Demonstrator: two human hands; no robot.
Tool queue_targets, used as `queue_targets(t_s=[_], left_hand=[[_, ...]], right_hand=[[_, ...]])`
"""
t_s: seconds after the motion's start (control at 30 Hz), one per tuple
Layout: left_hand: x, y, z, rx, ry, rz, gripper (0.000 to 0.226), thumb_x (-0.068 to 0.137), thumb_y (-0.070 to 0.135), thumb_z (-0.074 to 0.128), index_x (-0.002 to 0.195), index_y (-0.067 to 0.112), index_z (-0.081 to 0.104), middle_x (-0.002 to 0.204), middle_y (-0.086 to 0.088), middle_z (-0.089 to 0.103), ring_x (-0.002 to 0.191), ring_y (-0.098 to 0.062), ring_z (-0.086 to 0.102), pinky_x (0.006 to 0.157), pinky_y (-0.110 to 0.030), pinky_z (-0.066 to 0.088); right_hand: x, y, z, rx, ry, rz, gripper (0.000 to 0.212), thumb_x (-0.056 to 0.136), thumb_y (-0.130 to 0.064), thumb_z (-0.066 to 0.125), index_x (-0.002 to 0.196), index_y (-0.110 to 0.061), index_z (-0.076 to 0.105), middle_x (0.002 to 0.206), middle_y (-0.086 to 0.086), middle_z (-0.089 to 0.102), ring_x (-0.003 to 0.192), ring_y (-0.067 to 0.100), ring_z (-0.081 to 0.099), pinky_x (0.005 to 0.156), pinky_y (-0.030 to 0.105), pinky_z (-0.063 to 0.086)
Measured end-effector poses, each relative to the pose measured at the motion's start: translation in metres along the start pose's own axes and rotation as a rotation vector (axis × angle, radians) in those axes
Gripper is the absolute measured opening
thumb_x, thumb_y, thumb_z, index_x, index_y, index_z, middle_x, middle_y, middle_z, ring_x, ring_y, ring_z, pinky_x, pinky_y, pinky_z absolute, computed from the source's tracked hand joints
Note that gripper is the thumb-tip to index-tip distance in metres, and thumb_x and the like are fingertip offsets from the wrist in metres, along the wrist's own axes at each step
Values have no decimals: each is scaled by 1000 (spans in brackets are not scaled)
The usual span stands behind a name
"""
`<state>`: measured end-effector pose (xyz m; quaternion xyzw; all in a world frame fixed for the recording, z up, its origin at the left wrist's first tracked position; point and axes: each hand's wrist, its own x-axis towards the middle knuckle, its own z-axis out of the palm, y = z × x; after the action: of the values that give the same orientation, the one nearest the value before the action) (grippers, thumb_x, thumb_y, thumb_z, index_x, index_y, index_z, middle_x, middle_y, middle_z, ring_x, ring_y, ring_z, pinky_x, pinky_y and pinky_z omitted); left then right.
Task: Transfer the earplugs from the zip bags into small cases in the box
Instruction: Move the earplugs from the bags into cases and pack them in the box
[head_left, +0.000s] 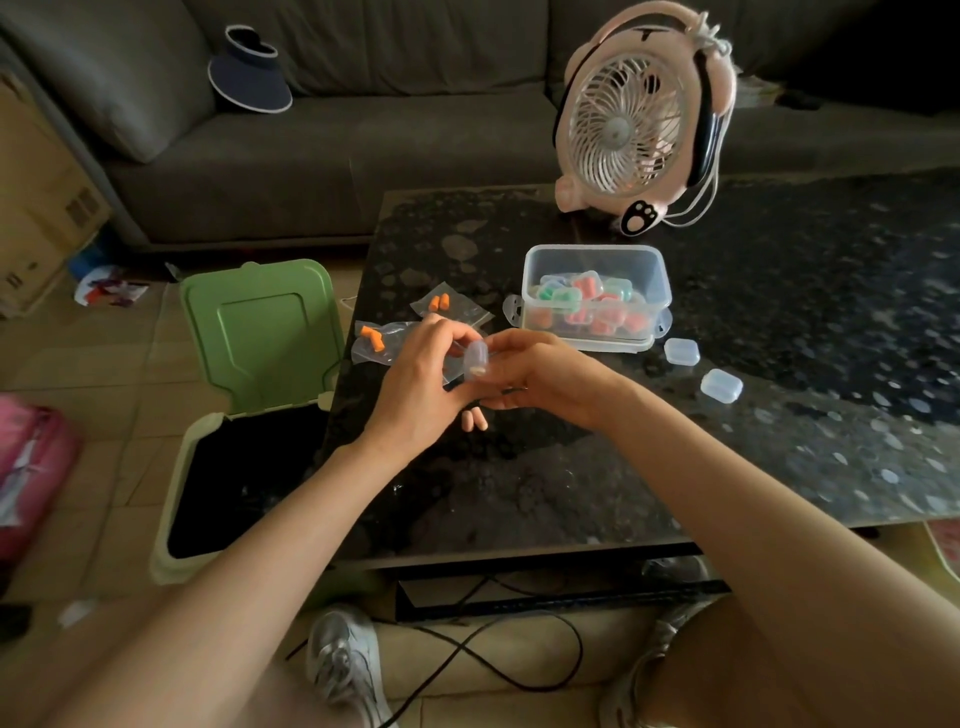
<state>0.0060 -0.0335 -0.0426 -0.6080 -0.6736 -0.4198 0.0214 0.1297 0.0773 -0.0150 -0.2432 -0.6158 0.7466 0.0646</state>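
Observation:
My left hand (415, 382) and my right hand (537, 374) meet over the dark table, both holding a small clear case (477, 358) between their fingers. A crumpled zip bag (451, 369) lies under my left hand's fingers. Two pale orange earplugs (475, 419) lie loose on the table just below my hands. Two more zip bags with orange earplugs lie beyond: one (377, 342) at the table's left edge, one (451, 306) further back. The clear plastic box (597, 260) holds several small cases with earplugs. Two empty clear cases (681, 352) (721, 385) sit to its right.
A pink desk fan (631, 119) stands at the table's back. A green bin (244, 415) with its lid up stands left of the table. A grey sofa with a visor cap (249, 70) is behind. Cables run on the floor by my shoes.

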Motion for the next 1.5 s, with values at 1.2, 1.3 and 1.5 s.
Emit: queue_targets(t_s=[1.2,1.3,1.5], left_hand=[[-7,-5,-28,147,-29,-153,40,74,29,77,104,10,57,64,22,38,52,3,42,50,-17,30],[-5,-12,-34,164,-22,-164,46,72,35,78,104,12,54,64,18,47,51,1,47,49,-22,37],[-5,-25,-45,236,-34,-190,56,72,52,66,104,11,46,102,3,67,60,-14,62,53,-35,52]], right_hand=[[18,3,15,66,-31,-31,33,91,-13,58,122,-2,55,109,20,64,90,27,66,83,35,57],[17,0,14,36,25,-53,30,94,-15,55,122,-5,55,110,17,67,90,27,69,74,32,58],[18,9,16,-818,285,-120,18,85,-28,68,99,-17,65,86,-2,64,70,10,60,62,23,53]])
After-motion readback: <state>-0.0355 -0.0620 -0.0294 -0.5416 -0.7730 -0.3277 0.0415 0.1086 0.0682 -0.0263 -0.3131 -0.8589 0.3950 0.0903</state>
